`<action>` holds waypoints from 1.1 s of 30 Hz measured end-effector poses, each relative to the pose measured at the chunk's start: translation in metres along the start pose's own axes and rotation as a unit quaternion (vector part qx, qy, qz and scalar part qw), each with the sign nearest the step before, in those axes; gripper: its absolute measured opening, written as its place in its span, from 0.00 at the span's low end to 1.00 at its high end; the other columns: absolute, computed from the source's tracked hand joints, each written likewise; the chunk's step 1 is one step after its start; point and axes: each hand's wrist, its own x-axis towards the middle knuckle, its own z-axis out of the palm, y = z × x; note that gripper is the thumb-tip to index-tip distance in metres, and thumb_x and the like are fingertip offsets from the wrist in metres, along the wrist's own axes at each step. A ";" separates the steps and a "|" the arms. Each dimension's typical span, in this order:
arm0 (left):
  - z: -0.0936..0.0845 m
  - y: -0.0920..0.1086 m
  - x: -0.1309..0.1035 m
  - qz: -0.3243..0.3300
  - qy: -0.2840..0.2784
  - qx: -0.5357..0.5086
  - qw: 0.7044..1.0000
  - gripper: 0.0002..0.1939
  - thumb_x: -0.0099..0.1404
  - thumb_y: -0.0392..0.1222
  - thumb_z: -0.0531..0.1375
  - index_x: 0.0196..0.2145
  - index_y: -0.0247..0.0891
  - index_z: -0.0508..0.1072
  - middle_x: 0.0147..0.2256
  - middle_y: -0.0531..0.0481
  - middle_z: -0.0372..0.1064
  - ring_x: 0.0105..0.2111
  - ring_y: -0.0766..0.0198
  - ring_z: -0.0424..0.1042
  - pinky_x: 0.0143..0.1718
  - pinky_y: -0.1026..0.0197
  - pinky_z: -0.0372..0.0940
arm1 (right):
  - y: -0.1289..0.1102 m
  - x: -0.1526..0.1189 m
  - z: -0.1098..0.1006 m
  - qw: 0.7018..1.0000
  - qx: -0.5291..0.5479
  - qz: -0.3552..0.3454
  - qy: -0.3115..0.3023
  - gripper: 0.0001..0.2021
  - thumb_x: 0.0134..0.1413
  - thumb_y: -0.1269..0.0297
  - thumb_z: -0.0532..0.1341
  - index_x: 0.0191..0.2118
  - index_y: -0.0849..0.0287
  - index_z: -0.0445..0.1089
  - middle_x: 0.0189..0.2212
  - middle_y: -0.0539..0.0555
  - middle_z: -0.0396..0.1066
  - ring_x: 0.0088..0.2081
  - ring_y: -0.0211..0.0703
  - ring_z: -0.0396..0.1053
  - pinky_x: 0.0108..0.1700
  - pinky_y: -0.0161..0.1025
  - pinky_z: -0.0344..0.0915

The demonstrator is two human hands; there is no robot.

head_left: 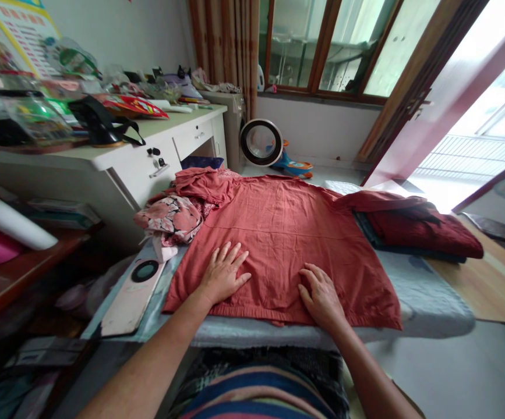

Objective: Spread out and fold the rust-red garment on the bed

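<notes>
A red garment (278, 233) lies spread out on a cloth-covered board, its elastic hem along the near edge. My left hand (225, 273) rests flat on its left part, fingers spread, holding nothing. On the lower right part lies my right hand (320, 291), fingers apart and slightly bent, with nothing in it. One sleeve is bunched at the far left beside a floral cloth (173, 218). The other reaches right, over a stack of folded dark red clothes (422, 230).
A pale flat case with a dark round lens (127, 299) lies at the board's left end. Beyond stands a cluttered white desk (147, 169). A washing machine's open round door (261, 143) and a blue-orange toy (293, 167) are behind. A wooden surface (488, 279) is at right.
</notes>
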 end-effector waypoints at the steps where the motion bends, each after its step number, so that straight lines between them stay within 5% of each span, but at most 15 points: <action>1: 0.000 0.000 0.000 0.000 -0.001 0.000 1.000 0.33 0.67 0.59 0.55 0.65 0.44 0.61 0.69 0.44 0.49 0.68 0.42 0.45 0.65 0.37 0.45 | 0.000 0.000 0.000 1.000 -0.001 0.001 -0.001 0.16 0.60 0.63 0.55 0.52 0.58 0.70 0.58 0.60 0.66 0.60 0.52 0.61 0.63 0.53 0.58; 10: 0.000 -0.003 0.001 0.001 -0.009 0.002 1.000 0.33 0.67 0.59 0.55 0.65 0.44 0.62 0.68 0.44 0.49 0.68 0.44 0.46 0.65 0.39 0.45 | -0.004 0.001 -0.002 0.999 -0.020 0.010 -0.025 0.17 0.60 0.64 0.55 0.53 0.59 0.69 0.59 0.61 0.64 0.61 0.51 0.59 0.64 0.51 0.55; 18: 0.000 -0.005 0.002 0.000 -0.019 -0.004 1.000 0.33 0.66 0.59 0.55 0.65 0.45 0.62 0.68 0.43 0.49 0.68 0.45 0.45 0.66 0.40 0.44 | -0.024 0.027 -0.030 0.993 -0.053 0.015 -0.108 0.11 0.58 0.65 0.57 0.45 0.59 0.73 0.51 0.61 0.71 0.53 0.51 0.67 0.57 0.47 0.61; 22: 0.000 -0.006 0.003 0.003 -0.021 -0.012 1.000 0.32 0.66 0.60 0.55 0.64 0.47 0.62 0.68 0.44 0.49 0.68 0.44 0.46 0.65 0.39 0.45 | -0.045 0.040 -0.011 0.997 -0.020 -0.049 -0.056 0.21 0.62 0.62 0.55 0.60 0.61 0.65 0.66 0.59 0.57 0.67 0.51 0.50 0.67 0.49 0.48; 26: 0.000 -0.007 0.003 0.006 -0.017 -0.015 1.000 0.32 0.66 0.60 0.55 0.64 0.48 0.62 0.68 0.44 0.49 0.68 0.45 0.46 0.65 0.40 0.45 | -0.051 0.038 0.010 0.987 -0.011 -0.077 -0.142 0.28 0.64 0.56 0.55 0.66 0.59 0.58 0.69 0.57 0.50 0.70 0.52 0.44 0.68 0.52 0.43; 33: 0.003 -0.012 0.003 0.007 -0.005 -0.022 1.000 0.33 0.65 0.61 0.55 0.64 0.47 0.62 0.68 0.45 0.50 0.68 0.47 0.47 0.65 0.42 0.46 | -0.022 0.020 -0.004 0.984 -0.060 -0.028 -0.168 0.32 0.65 0.49 0.51 0.69 0.60 0.53 0.70 0.59 0.45 0.70 0.53 0.41 0.68 0.52 0.42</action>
